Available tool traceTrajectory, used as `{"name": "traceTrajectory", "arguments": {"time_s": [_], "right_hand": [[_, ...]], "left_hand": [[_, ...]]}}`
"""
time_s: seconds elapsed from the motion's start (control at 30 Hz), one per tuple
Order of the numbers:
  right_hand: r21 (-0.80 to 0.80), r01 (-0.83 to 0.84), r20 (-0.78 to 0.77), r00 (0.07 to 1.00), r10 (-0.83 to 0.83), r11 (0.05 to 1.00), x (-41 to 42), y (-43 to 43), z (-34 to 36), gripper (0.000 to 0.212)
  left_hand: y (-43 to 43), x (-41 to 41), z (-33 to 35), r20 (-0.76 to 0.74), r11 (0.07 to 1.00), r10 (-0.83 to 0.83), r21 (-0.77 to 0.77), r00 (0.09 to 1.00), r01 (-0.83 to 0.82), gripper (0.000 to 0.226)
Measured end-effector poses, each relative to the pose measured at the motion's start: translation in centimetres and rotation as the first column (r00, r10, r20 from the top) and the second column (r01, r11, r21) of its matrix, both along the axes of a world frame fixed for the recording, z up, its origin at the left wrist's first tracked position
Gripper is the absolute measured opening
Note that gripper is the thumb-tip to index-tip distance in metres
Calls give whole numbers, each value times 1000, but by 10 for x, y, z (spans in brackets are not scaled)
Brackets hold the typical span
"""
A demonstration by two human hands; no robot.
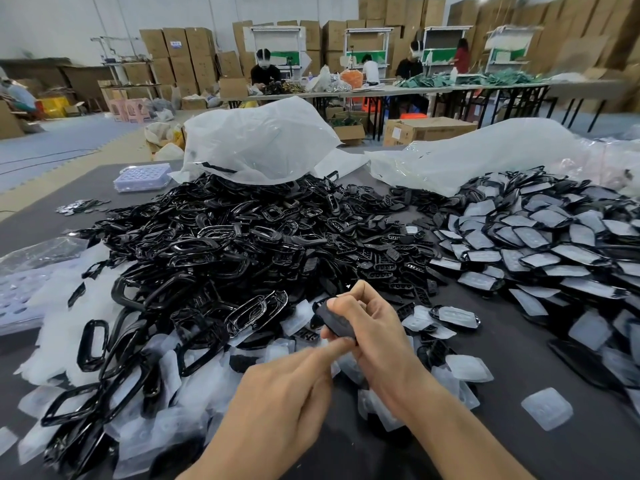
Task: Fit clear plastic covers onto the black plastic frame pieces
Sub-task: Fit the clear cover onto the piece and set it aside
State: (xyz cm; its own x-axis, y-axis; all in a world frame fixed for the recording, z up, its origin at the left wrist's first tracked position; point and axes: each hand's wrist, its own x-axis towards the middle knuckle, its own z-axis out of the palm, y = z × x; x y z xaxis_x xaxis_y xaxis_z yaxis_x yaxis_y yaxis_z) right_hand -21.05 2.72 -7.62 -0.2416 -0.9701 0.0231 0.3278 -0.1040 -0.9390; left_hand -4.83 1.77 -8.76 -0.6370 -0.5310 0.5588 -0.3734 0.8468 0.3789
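Frame piece (334, 320) between fingers (360, 292) of right hand (377, 341)

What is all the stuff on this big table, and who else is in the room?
frame pieces: a big heap, black, middle of the table
clear covers: many, cloudy clear, loose at the front left and around the hands
covered pieces: a big heap, black with clear tops, right side
plastic bags: two, whitish, behind the heaps
tray: one, lilac, back left of the table
table: one, dark grey, under everything
cardboard boxes: many, brown, stacked by the far wall
workers: several, at long tables far back
held piece: one, black, in the right hand
right hand: one, grips the held piece
left hand: one, forefinger touches the held piece
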Motion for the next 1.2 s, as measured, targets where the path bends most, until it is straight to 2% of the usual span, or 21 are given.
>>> {"name": "traceTrajectory", "arguments": {"time_s": [0.07, 0.2, 0.3, 0.4, 0.5, 0.63, 0.77, 0.87, 0.93, 1.0, 1.07, 1.13, 1.2], "right_hand": [[-17, -7, -21, 1000, 7, 1000, 0, 1, 0, 29], [-36, -52, -4, 999, 52, 998, 0, 4, 1, 27], [-41, -132, -35, 991, 131, 990, 2, 5, 2, 23], [-51, -190, -121, 976, 183, 980, 6, 5, 1, 18], [-50, -189, -258, 951, 170, 981, 4, 6, 0, 13], [-8, -232, -453, 868, 203, 973, -2, 9, -3, 20], [25, -271, -463, 850, 251, 962, -3, 14, -5, 22], [-1, -146, -418, 899, 132, 989, -18, 18, -2, 22], [-39, 36, -310, 950, -47, 999, -45, 19, 8, 21], [-89, 254, -181, 947, -266, 963, -89, 19, 24, 18], [-150, 475, -53, 872, -487, 867, -140, 20, 46, 23], [-153, 682, 31, 727, -686, 716, -183, 24, 65, 54], [-122, 789, 31, 609, -792, 602, -209, 33, 67, 74]], "left_hand": [[-2, 1, -3, -133, 992, 96, 94, 987, -84, 33], [-9, 1, -3, -337, 940, 217, 326, 916, -103, 22], [-11, 0, 2, -402, 884, 259, 466, 878, -47, 18], [-11, -3, 3, -408, 819, 246, 572, 879, 36, 17], [-16, -2, 2, -406, 791, 305, 612, 861, 8, 22], [-24, 5, -1, -400, 824, 340, 563, 851, -64, 30], [-23, 5, -2, -424, 802, 324, 598, 846, -8, 28], [-21, 1, -1, -470, 774, 294, 628, 832, 81, 23], [-20, -1, -2, -464, 772, 279, 629, 841, 91, 29], [-17, -3, -2, -454, 774, 268, 627, 850, 91, 30], [-15, -5, -2, -433, 786, 255, 614, 865, 75, 28], [-13, -5, -4, -393, 805, 239, 591, 888, 45, 27], [-10, -4, -5, -343, 829, 228, 559, 911, 3, 28]]}}
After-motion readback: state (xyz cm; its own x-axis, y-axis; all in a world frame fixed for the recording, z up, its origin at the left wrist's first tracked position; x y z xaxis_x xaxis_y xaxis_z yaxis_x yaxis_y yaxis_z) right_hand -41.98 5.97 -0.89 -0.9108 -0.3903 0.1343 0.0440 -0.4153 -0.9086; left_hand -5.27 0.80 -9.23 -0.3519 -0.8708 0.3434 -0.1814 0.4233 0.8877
